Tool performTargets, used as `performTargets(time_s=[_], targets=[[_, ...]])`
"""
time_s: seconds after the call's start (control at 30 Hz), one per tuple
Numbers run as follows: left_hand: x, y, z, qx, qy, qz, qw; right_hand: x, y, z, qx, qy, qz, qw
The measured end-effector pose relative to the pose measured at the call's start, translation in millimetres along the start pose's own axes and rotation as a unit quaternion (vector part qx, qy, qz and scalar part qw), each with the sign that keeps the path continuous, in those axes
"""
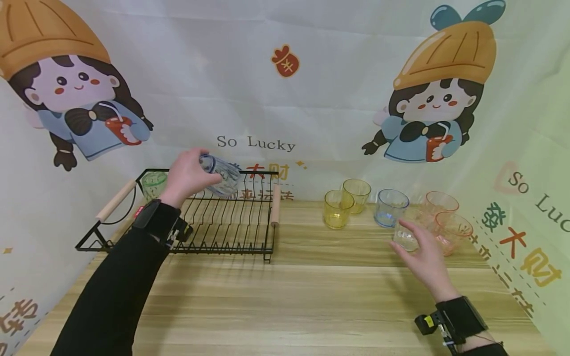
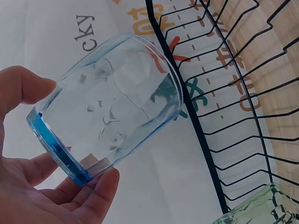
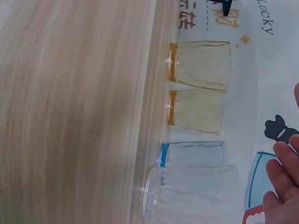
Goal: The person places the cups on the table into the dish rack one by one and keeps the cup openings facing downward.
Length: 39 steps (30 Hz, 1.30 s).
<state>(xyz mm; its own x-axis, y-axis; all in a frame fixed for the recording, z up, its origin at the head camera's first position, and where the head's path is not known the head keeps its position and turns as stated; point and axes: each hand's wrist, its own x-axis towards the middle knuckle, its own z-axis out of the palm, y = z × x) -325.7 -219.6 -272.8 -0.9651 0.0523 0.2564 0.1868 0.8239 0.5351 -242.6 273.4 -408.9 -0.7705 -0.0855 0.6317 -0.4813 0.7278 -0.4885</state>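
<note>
My left hand [image 1: 184,178] grips a blue-tinted drinking glass [image 1: 226,177] near its base, thumb on one side and fingers on the other. Tilted, the glass is held over the back of a black wire dish rack [image 1: 222,250], its mouth toward the back rail in the left wrist view. A green glass [image 1: 154,184] sits in the rack's back left corner, partly hidden by the hand. On the right, my right hand [image 1: 425,259] has its thumb and fingers spread beside a clear glass [image 1: 404,240]. Nothing is held in it; whether it touches the glass is unclear.
Two yellow glasses [image 1: 337,213], another blue glass [image 1: 391,210] and two pinkish-orange glasses [image 1: 456,227] stand toward the back of the wooden table [image 1: 285,306]. Wooden handles [image 1: 275,205] flank the rack. A printed cloth [image 1: 329,89] hangs behind.
</note>
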Motion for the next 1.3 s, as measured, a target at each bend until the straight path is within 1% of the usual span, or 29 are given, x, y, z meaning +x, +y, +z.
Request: performTargets(time_s=[0.17, 0.33, 0.37, 0.47, 0.5, 0.57, 0.6, 0.63, 0.7, 0.73, 0.83, 0.9, 1.1, 1.3], targets=[[3.9, -8.8, -2.7, 0.015, 0.004, -0.011, 0.9998, 0, 4, 0, -0.007, -0.006, 0.007, 1.000], [6.7, -20.3, -4.3, 0.021, 0.010, -0.021, 0.9995, 1, 8, 1, -0.014, -0.002, 0.002, 1.000], [9.3, -25.2, -3.0, 0.022, 0.014, -0.022, 0.9994, 1, 8, 1, -0.017, -0.001, 0.000, 1.000], [23.1, -49.8, 3.8, 0.021, 0.024, -0.020, 0.9993, 0, 10, 1, -0.022, 0.000, -0.001, 1.000], [32.8, -66.7, 9.4, 0.018, 0.033, -0.011, 0.9992, 0, 11, 1, -0.024, 0.000, 0.001, 1.000], [40.8, -80.5, 13.6, 0.020, 0.036, -0.010, 0.9991, 0, 12, 0, -0.026, -0.001, 0.006, 1.000], [42.6, -84.4, 14.5, 0.021, 0.035, -0.010, 0.9991, -1, 12, 0, -0.026, -0.002, 0.010, 1.000], [42.1, -84.7, 14.6, 0.026, 0.039, -0.011, 0.9989, -1, 13, 0, -0.026, -0.003, 0.014, 1.000], [37.0, -78.9, 12.9, 0.034, 0.045, -0.012, 0.9983, -1, 14, -1, -0.024, -0.006, 0.022, 0.999], [28.3, -66.1, 8.4, 0.043, 0.042, -0.020, 0.9980, -2, 14, -2, -0.024, -0.007, 0.025, 0.999], [17.8, -53.4, 4.2, 0.060, 0.041, -0.026, 0.9970, -2, 15, -3, -0.025, -0.009, 0.032, 0.999], [13.9, -48.4, 2.1, 0.072, 0.036, -0.033, 0.9962, -2, 15, -3, -0.027, -0.009, 0.035, 0.999], [14.8, -49.1, 2.4, 0.093, 0.038, -0.050, 0.9937, -2, 15, -4, -0.028, -0.011, 0.041, 0.999], [16.3, -52.3, 3.4, 0.100, 0.038, -0.066, 0.9921, -1, 17, -3, -0.032, -0.008, 0.041, 0.999]])
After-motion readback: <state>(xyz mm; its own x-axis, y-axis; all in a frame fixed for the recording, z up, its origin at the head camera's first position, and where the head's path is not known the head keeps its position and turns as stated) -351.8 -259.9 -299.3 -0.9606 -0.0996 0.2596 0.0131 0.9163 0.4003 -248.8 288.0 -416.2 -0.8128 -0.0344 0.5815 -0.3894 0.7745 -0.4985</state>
